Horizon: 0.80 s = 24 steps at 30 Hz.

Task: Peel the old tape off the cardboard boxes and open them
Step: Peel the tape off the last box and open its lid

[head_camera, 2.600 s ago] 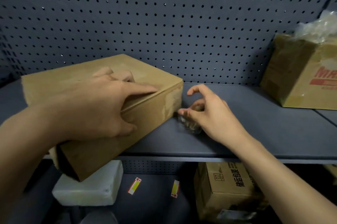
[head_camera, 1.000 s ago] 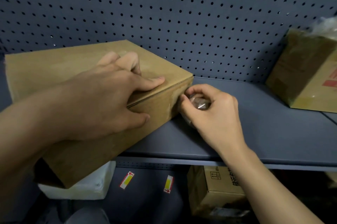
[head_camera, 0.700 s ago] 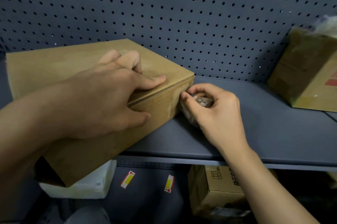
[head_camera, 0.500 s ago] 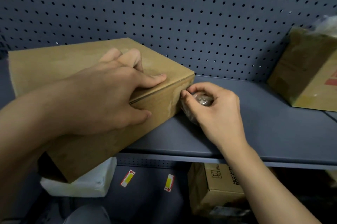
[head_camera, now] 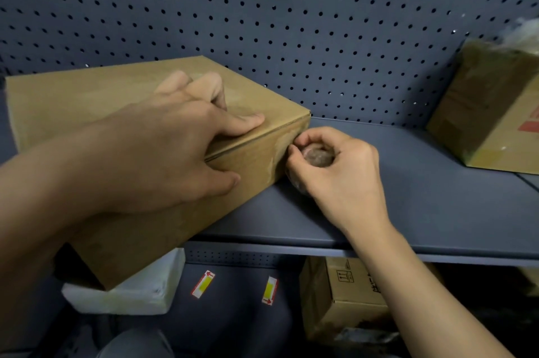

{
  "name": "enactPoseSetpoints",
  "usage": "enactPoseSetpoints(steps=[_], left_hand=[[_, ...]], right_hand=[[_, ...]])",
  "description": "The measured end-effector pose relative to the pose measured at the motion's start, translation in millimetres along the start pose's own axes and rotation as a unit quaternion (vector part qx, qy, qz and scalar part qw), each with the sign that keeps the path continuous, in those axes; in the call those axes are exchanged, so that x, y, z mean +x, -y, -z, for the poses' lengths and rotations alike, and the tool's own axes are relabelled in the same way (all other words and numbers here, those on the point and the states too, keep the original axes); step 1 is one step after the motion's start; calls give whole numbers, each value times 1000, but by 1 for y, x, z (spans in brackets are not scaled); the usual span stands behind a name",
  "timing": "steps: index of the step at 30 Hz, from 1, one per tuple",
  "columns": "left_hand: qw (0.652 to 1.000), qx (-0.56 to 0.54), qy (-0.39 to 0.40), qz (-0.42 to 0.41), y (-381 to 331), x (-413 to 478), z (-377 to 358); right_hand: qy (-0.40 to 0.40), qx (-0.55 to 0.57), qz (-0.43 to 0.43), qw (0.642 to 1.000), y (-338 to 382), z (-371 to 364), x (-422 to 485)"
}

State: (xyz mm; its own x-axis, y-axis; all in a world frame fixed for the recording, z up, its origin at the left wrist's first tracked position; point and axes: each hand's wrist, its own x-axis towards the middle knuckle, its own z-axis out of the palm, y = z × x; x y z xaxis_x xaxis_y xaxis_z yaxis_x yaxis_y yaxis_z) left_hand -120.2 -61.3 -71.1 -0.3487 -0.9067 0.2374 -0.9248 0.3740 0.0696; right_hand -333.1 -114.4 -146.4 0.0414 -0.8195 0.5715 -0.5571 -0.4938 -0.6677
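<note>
A flat brown cardboard box (head_camera: pixel 87 95) lies on the dark shelf (head_camera: pixel 437 206), its near end sticking out past the shelf's front edge. My left hand (head_camera: pixel 163 150) grips its right front corner, fingers on the lid and thumb on the front face. My right hand (head_camera: pixel 338 174) is curled round a crumpled wad of clear tape (head_camera: pixel 318 155), and its thumb and forefinger pinch at the box's right corner, where a pale strip of tape (head_camera: pixel 275 159) runs down the side.
A second cardboard box (head_camera: pixel 493 112) with plastic on top stands at the right of the shelf. A perforated panel (head_camera: pixel 291 22) closes the back. Below the shelf lie a white block (head_camera: pixel 131 290) and another brown box (head_camera: pixel 341 296).
My right hand has closed from spread fingers round the tape wad and come up against the box's corner. The left hand has kept its hold on the box.
</note>
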Motion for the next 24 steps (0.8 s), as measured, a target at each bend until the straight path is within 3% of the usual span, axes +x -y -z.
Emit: enactPoseSetpoints(steps=[13,20,24], left_hand=[[1000,23,2,-5,0,0,0],[1000,21,2,-6,0,0,0],[1000,12,2,-3,1,0,0]], right_hand=[[-1,-63,61,996,4,0,-2],[29,-82,28,996,8,1,-2],[35,-37,-13,999,6,3,1]])
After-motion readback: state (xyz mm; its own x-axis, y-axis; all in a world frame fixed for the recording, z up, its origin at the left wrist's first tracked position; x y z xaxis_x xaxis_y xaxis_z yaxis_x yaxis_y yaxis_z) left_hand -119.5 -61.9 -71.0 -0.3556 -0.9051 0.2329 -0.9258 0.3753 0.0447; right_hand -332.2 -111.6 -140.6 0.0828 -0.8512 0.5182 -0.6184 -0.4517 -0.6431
